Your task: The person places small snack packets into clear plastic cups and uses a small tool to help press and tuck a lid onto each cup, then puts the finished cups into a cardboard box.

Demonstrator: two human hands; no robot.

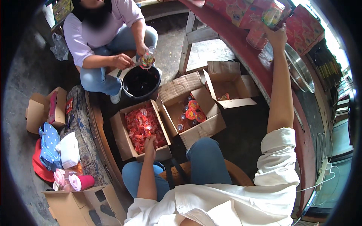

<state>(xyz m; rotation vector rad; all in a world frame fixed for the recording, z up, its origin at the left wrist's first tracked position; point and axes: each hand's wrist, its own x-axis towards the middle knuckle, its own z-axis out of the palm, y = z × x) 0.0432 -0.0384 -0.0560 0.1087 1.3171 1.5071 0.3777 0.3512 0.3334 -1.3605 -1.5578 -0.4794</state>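
My left hand (150,143) reaches down into an open cardboard box (124,140) filled with small red packets (141,126), its fingers among them; I cannot tell if it grips one. My right hand (278,36) is raised to the red counter (241,45) and touches a clear plastic jar (272,14) with colourful contents standing there. A second clear jar (257,38) stands beside it on the counter.
A middle box (205,126) holds several lidded jars (192,109); a third box (230,84) is nearly empty. A person opposite holds a jar (148,59) over a black bucket (141,81). A steel basin (299,69), a bench (81,124) with bags and more boxes are around.
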